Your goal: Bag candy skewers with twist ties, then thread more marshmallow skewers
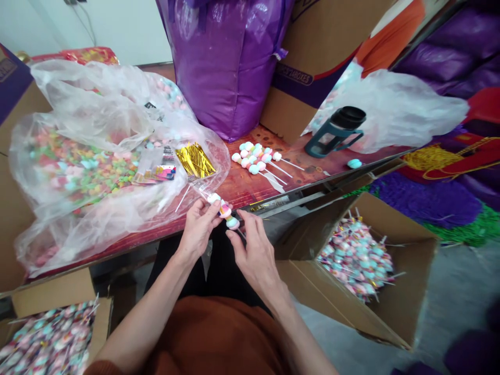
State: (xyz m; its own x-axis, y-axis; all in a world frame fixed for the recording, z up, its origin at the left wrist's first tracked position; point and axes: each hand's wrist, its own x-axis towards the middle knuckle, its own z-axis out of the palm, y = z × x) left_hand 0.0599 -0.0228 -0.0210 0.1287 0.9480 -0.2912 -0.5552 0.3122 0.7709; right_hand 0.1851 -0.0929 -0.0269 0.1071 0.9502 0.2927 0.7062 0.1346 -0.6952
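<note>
Between my hands, above the table's front edge, is a marshmallow skewer [233, 223] with pastel pieces and a bright printed patch, seemingly in a clear wrapper. My left hand [198, 229] pinches its upper end between thumb and fingers. Thumb and fingertips of my right hand [255, 250] close around the lower end, where a bit of stick shows. Just beyond, several bare marshmallow skewers [255, 157] lie side by side on the red table [234, 191], white sticks pointing right. Gold twist ties [195, 160] lie in a pile to the left, beside small printed cards [156, 175].
A large clear bag of gummy candy [89, 161] covers the table's left. Behind stand a purple bag [222, 67] and a carton [312, 47]. A dark bottle [335, 133] and a loose marshmallow [354, 163] are rightward. Open boxes [414, 260] of wrapped skewers flank me below.
</note>
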